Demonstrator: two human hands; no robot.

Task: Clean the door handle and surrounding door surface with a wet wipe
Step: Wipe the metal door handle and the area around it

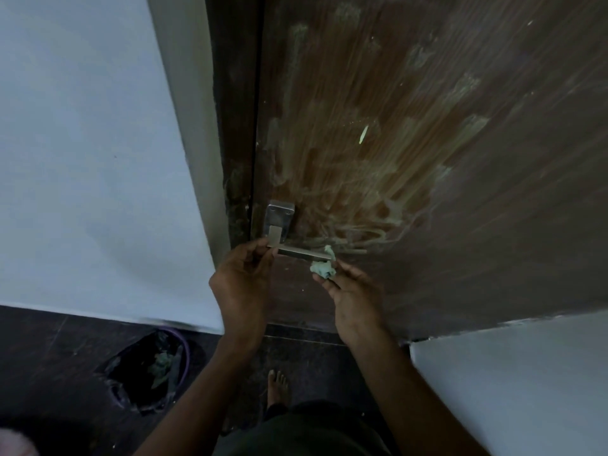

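Observation:
A brown wooden door (411, 133) fills the upper right, streaked with pale smears above and to the right of its handle. The steel lever handle (297, 252) juts out from a square plate (279, 216) near the door's left edge. My left hand (241, 281) pinches the handle's near end by the plate. My right hand (355, 297) holds a crumpled pale green wet wipe (324, 269) in its fingertips, at the free tip of the lever.
A dark door frame (235, 126) and a white wall (92, 153) stand to the left. On the dark floor at lower left is a bin (151, 370) lined with a black bag, holding used wipes. A bare foot (279, 388) is below the door. Another white wall (513, 383) is at lower right.

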